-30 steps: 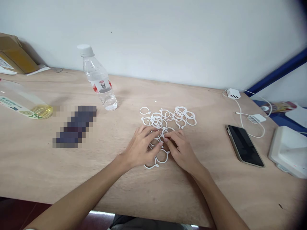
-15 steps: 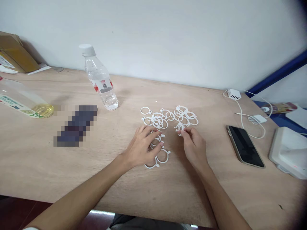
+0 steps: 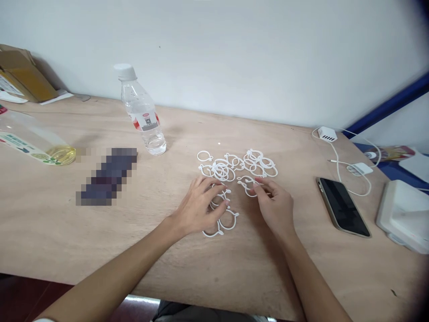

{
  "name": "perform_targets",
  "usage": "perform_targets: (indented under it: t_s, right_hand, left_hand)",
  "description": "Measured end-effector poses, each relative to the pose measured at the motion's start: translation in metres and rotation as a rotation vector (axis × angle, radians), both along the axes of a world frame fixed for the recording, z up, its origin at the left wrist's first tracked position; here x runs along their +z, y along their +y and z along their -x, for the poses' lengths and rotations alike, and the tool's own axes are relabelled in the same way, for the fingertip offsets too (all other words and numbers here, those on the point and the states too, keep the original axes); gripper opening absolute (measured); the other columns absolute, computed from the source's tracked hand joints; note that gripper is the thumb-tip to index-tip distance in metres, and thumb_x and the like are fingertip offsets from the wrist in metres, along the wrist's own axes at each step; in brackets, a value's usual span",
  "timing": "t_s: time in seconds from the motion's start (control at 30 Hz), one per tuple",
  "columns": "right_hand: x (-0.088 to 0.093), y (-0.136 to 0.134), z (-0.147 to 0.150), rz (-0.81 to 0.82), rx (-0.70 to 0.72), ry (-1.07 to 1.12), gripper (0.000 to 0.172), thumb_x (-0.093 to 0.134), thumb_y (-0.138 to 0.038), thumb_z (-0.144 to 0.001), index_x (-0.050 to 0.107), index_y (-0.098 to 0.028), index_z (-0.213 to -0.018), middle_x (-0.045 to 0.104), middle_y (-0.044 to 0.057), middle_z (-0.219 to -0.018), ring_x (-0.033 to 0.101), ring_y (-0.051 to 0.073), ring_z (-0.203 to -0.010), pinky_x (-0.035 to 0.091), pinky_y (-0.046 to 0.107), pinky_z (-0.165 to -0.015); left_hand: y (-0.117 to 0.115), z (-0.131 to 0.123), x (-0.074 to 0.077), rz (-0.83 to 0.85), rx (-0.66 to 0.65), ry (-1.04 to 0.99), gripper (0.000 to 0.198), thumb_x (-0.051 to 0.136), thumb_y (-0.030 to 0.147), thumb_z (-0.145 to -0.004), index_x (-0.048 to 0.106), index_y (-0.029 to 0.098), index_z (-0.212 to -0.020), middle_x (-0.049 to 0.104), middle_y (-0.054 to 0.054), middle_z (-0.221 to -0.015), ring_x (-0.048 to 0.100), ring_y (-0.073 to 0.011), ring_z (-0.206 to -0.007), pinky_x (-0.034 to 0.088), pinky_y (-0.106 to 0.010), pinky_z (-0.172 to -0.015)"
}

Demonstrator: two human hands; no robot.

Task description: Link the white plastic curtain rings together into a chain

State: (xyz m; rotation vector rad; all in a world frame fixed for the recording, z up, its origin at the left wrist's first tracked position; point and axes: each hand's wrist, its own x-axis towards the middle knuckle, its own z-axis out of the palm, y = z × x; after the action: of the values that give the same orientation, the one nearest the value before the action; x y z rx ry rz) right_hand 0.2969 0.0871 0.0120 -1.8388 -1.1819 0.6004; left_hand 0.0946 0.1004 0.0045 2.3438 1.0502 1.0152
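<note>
From the head camera: the left hand (image 3: 201, 206) lies flat and loose, fingers spread, pressing down a small linked cluster of white plastic rings (image 3: 224, 217) on the pale wooden tabletop (image 3: 167, 250); it pins them and grips nothing. At three o'clock of it, the right hand (image 3: 275, 206) pinches one single white plastic ring (image 3: 247, 185) between thumb and fingertips, low over the wood or just on it. I cannot tell which.

At twelve o'clock of both hands lies the loose pile of white plastic rings (image 3: 241, 163), just beyond the pinched ring and apart from the pinned cluster.

Doing this well, I judge, means holding the left palm steady so the cluster cannot slide, and turning the pinched ring so that its small tab faces the cluster before it goes across. A light grip should do; these rings look thin and springy, and a hard squeeze may flick one away.

Around them: a clear plastic water bottle with a white cap (image 3: 142, 114) at ten o'clock, a black smartphone (image 3: 342, 206) face up at three o'clock, and a white charger with its cable (image 3: 348, 156) at two o'clock.
</note>
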Motion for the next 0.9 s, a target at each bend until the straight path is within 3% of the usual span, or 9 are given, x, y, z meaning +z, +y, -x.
perform_targets:
  t_s: [0.23, 0.37, 0.6, 0.9]
  right_hand:
    - [-0.007, -0.002, -0.001, -0.249, 0.102, -0.31, 0.025, 0.058, -0.035, -0.085, 0.076, -0.019, -0.092, 0.074, 0.008, -0.084, 0.061, 0.021, -0.074, 0.049, 0.036, -0.07]
    - [-0.01, -0.004, 0.002, -0.439, 0.257, -0.457, 0.018, 0.057, -0.025, -0.088, 0.075, -0.022, -0.091, 0.075, 0.005, -0.085, 0.064, 0.02, -0.077, 0.051, 0.035, -0.07]
    - [-0.011, -0.008, 0.005, -0.4, 0.5, -0.507, 0.019, 0.055, -0.013, -0.085, 0.072, -0.021, -0.09, 0.075, 0.004, -0.086, 0.065, 0.02, -0.079, 0.052, 0.037, -0.076]
    - [-0.013, -0.008, 0.005, -0.31, 0.368, -0.403, 0.02, 0.06, -0.023, -0.083, 0.071, -0.018, -0.1, 0.07, 0.006, -0.08, 0.063, 0.021, -0.075, 0.053, 0.036, -0.07]
  left_hand:
    - [0.0, 0.0, -0.002, -0.007, -0.006, 0.015, 0.025, 0.06, 0.026, -0.087, 0.065, 0.017, -0.111, 0.065, -0.01, -0.113, 0.056, -0.025, -0.106, 0.047, -0.044, -0.094]
    - [0.0, 0.0, -0.002, -0.011, -0.007, 0.011, 0.025, 0.061, 0.025, -0.087, 0.065, 0.016, -0.11, 0.065, -0.01, -0.112, 0.056, -0.0243, -0.105, 0.047, -0.043, -0.094]
    - [0.0, 0.001, -0.001, 0.002, -0.008, 0.026, 0.026, 0.061, 0.024, -0.087, 0.064, 0.016, -0.112, 0.065, -0.01, -0.113, 0.055, -0.0244, -0.106, 0.045, -0.044, -0.094]
    - [0.0, 0.0, -0.001, -0.004, -0.009, 0.029, 0.026, 0.061, 0.025, -0.087, 0.065, 0.015, -0.111, 0.066, -0.01, -0.111, 0.056, -0.0245, -0.104, 0.046, -0.043, -0.093]
